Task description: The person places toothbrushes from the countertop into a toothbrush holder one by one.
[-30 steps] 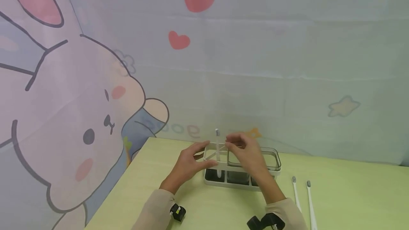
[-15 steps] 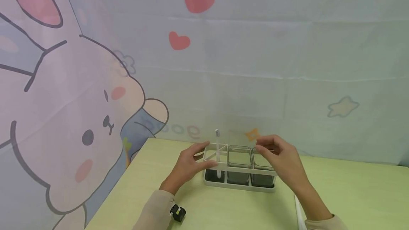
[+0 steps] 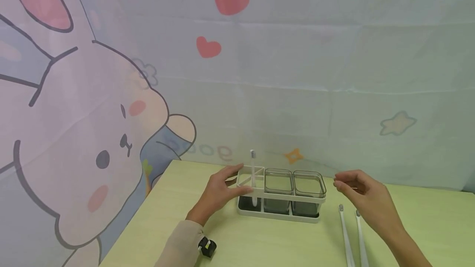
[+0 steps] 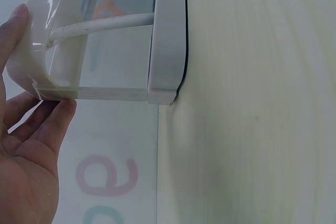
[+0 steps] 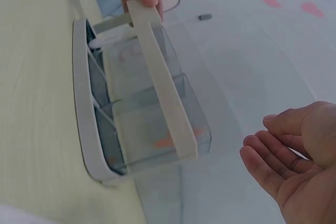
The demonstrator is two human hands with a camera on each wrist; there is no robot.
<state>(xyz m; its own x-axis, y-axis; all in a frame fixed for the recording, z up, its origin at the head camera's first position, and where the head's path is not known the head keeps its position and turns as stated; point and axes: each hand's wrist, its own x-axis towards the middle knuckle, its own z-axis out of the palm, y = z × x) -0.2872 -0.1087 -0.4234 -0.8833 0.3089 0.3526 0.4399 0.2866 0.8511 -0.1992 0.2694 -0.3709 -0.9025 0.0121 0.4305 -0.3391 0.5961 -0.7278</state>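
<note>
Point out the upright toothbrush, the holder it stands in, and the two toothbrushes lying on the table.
upright toothbrush (image 3: pixel 253 178): head view, middle of its white handle.
holder (image 3: pixel 276 216): head view, front edge of its white base.
two lying toothbrushes (image 3: pixel 345 234): head view, handle of the left one, below the right hand.

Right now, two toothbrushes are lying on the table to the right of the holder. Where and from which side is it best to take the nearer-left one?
Probably pinch the left toothbrush at mid-handle, from above with the right hand. It lies flat, bristle head towards the holder, parallel and close to the second toothbrush, so a narrow fingertip pinch should fit the gap.
</note>
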